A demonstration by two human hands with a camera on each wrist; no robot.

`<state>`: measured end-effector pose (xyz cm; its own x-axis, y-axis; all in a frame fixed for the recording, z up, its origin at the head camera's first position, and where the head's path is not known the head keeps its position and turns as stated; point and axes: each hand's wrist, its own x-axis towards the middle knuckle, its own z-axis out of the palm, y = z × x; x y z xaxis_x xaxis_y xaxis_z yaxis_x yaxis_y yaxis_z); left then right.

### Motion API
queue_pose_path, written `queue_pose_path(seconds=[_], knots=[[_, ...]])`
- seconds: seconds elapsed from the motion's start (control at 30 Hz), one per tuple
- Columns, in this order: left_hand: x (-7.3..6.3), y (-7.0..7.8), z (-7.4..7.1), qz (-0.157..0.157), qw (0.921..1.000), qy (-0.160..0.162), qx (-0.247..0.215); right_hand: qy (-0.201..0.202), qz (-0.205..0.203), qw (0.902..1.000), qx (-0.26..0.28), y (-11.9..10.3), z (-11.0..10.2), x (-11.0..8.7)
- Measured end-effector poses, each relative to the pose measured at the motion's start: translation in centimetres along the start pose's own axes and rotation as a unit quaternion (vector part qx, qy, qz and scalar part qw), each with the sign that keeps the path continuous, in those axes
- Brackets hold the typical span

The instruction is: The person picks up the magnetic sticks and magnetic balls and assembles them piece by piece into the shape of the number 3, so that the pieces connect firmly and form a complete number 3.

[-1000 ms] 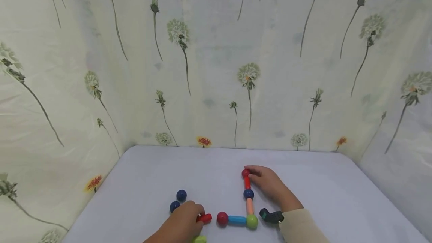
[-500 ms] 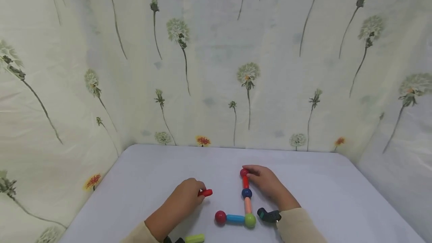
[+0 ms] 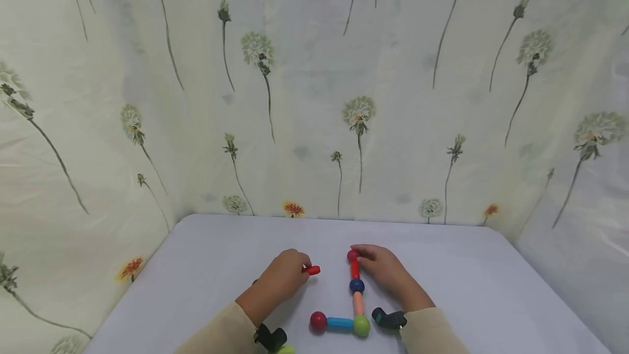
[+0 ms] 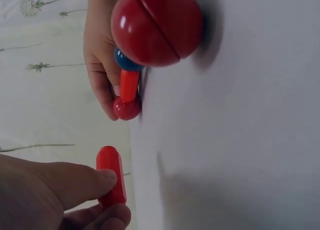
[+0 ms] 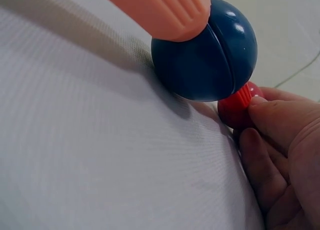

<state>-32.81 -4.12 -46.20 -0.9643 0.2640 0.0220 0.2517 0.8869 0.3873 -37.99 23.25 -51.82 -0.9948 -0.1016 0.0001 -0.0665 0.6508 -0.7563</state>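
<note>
The left hand point(image 3: 284, 276), pinching a loose red rod point(image 3: 313, 270), has moved closer to the far red ball point(image 3: 352, 255), left of it (the rod still unjoined); the right hand point(image 3: 386, 270) keeps gripping that ball.

A chain of balls and rods point(image 3: 358, 304) on the bench point(image 3: 481, 277), between left hand point(image 3: 284, 276) and right hand point(image 3: 385, 270)

The far ball point(image 3: 352, 256) is in the right hand; left of that hand the chain runs frontward to a corner ball point(image 3: 361, 325), then turns left to an outer ball point(image 3: 318, 322). A loose rod point(image 3: 312, 270) is in the left hand, left of the far ball. A cloth point(image 3: 304, 102) hangs behind both hands.
</note>
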Motion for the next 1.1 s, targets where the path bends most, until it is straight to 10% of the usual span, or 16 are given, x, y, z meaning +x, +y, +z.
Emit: queue_pose_path(seconds=[1.1], knots=[[6.2,3.4,1.9,-0.037,0.9980,-0.046,-0.024,-0.011,-0.018,0.9998,0.001,0.3,0.0,0.0]])
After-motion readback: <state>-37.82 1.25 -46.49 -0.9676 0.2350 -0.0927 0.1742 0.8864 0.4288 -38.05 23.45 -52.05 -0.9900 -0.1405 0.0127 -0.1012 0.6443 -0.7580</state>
